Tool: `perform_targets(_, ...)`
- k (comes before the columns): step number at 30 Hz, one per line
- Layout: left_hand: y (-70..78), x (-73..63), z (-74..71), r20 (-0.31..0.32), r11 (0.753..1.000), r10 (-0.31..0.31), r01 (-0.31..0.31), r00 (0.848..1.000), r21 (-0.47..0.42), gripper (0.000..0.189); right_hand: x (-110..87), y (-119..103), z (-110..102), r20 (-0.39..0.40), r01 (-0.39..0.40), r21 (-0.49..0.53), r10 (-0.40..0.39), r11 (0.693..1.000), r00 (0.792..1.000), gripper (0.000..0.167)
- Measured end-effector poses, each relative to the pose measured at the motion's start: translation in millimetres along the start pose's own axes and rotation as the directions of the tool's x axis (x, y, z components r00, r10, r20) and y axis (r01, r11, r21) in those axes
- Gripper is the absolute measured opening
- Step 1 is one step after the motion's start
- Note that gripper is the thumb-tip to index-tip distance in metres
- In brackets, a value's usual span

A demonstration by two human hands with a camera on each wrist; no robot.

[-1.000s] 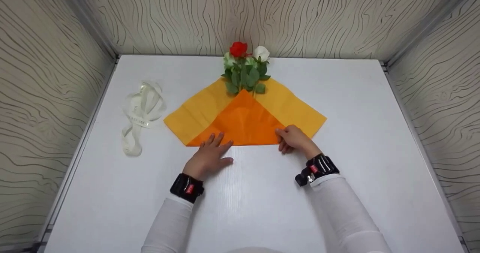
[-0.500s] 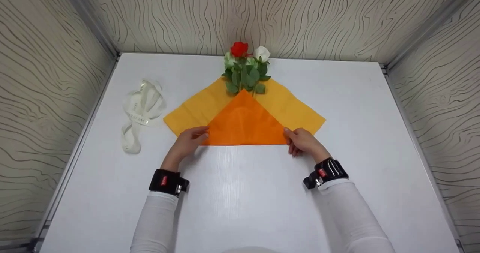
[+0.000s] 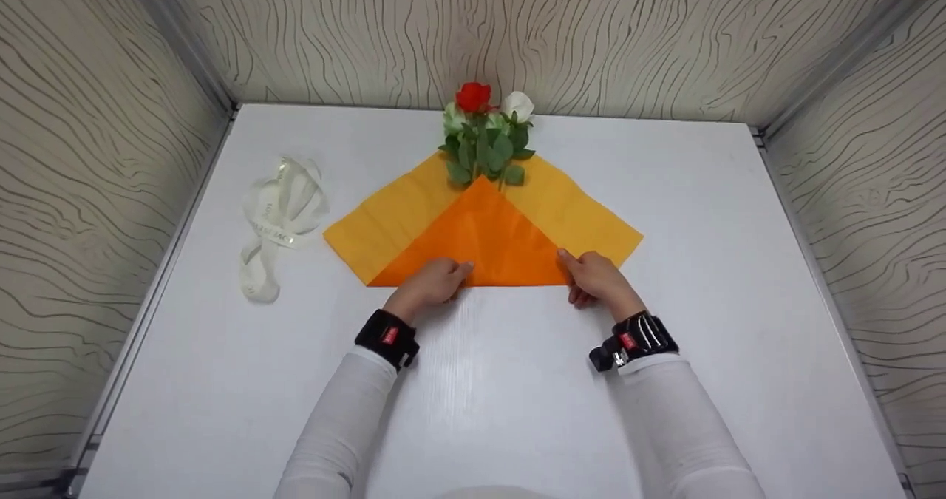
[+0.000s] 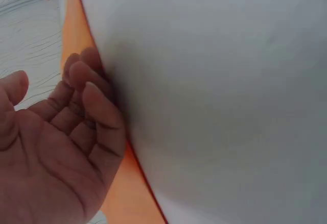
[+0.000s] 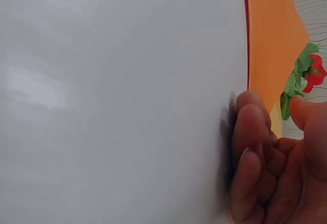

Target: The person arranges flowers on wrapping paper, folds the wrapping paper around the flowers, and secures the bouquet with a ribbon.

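A sheet of wrapping paper lies folded on the table, its orange flap [image 3: 484, 229] turned up over the yellow-orange side [image 3: 576, 203]. Out of its top stand artificial roses, a red one [image 3: 473, 97] and a white one [image 3: 518, 106] among green leaves [image 3: 488, 148]. My left hand [image 3: 432, 281] rests at the middle of the paper's folded near edge, its fingers loosely bent and the thumb apart from them in the left wrist view. At the flap's right end, my right hand [image 3: 600, 277] touches the fold, thumb apart from its bent fingers.
A loose cream ribbon [image 3: 277, 214] with printed letters lies at the left of the white table [image 3: 702, 262]. Wood-patterned panels [image 3: 473, 26] with metal corner posts enclose the table at the back and both sides.
My left hand first drew back to the flap's left end, then came right to the middle of the folded edge. The right hand shifted slightly rightward. Paper and roses stay in place.
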State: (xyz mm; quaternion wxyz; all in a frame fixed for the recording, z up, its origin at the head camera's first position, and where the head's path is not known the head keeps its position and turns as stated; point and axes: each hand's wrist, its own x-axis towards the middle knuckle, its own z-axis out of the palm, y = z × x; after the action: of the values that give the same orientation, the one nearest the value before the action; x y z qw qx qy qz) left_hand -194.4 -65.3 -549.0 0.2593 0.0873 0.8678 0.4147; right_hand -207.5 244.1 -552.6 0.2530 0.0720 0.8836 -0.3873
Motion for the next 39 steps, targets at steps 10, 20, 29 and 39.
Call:
perform_targets(10,-16.8,-3.9,-17.8,-0.092,0.984,-0.167,0.161,0.982,-0.071,0.052,3.0,2.8,-0.6,-0.002,0.004,-0.004,-0.004,1.000,1.000,0.062)
perform_targets(20,-41.4,-23.4,-36.4,-0.192,0.954,-0.254,0.278,0.948,0.115,0.046,-1.3,4.3,0.6,-0.014,-0.018,0.010,0.018,1.000,1.000,0.060)
perform_targets(29,-40.0,-28.6,-29.2,-0.296,0.892,-0.132,0.244,0.946,0.382,0.041,-9.5,-1.6,3.9,-0.030,0.076,-0.242,-0.086,0.967,0.996,0.047)
perform_targets(39,-16.3,-27.3,-1.4,-0.225,0.766,0.281,-0.076,0.933,0.639,0.037,-19.6,-43.2,59.4,-0.026,0.441,-0.629,-0.584,0.640,0.811,0.034)
